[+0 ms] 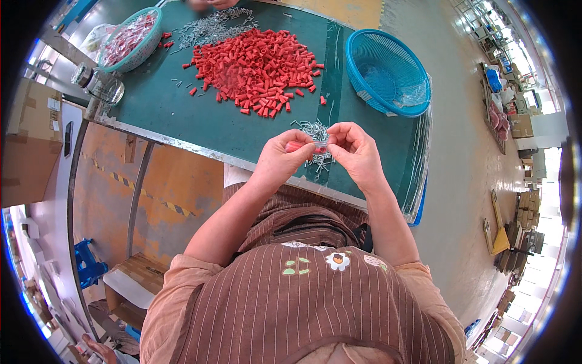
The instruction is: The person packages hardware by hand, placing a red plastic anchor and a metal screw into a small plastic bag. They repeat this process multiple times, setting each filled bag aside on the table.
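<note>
My two hands meet above the near edge of the green table [200,130]. Pinched between the fingertips of my left hand [282,156] and my right hand [356,155] is a small clear plastic bag [321,144] with red pieces in it. A red piece also shows at my left fingers. Beneath and around the bag lies a small heap of silvery screws [314,130], partly hidden by my hands. Beyond my hands spreads a large pile of short red tapered plastic tubes [254,70].
A blue plastic basket [357,79] with clear plastic inside stands at the right. At the far left is a pale green basket [151,43] of filled bags, near a glass jar [109,90]. Another person's hands [209,3] are beyond a second screw pile [215,29].
</note>
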The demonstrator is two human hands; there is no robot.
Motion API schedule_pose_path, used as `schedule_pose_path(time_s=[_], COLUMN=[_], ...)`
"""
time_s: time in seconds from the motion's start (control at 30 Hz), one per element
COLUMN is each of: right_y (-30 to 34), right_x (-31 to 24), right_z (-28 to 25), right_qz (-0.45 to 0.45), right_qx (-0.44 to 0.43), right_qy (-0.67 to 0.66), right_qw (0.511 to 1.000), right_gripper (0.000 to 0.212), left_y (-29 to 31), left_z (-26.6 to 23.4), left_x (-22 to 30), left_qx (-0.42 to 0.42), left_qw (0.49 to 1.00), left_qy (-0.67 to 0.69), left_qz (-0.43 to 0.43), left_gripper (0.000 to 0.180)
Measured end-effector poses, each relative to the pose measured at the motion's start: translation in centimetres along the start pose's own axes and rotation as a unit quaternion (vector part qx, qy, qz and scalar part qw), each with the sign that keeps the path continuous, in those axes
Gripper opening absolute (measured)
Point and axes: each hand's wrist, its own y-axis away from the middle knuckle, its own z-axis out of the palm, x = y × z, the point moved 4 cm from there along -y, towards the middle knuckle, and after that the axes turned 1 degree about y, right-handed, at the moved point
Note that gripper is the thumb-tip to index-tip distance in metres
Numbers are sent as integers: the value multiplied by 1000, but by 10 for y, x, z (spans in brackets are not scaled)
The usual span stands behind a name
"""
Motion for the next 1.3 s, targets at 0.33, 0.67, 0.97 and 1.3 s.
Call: schedule_pose_path(time_s=[0.33, 0.67, 0.97, 1.3], right_y=[5, 59, 110, 49], right_x=[2, -27, -27, -11], right_z=[-7, -137, -238, -60], right_qz=[-19, -46, -37, -43], right_qx=[2, 264, 447, 127], right_qy=[36, 141, 499, 200], right_qw=[999, 953, 742, 970], right_gripper=[20, 12, 13, 13], left_y=[-5, 3, -3, 6], left_z=[19, 11, 27, 34], left_x=[-4, -26, -31, -21], left_qx=[-8, -82, -143, -117], left_qw=[999, 961, 946, 968], left_qy=[-35, 205, 230, 181], left_qz=[36, -167, -177, -125], left_gripper=[13, 13, 20, 16])
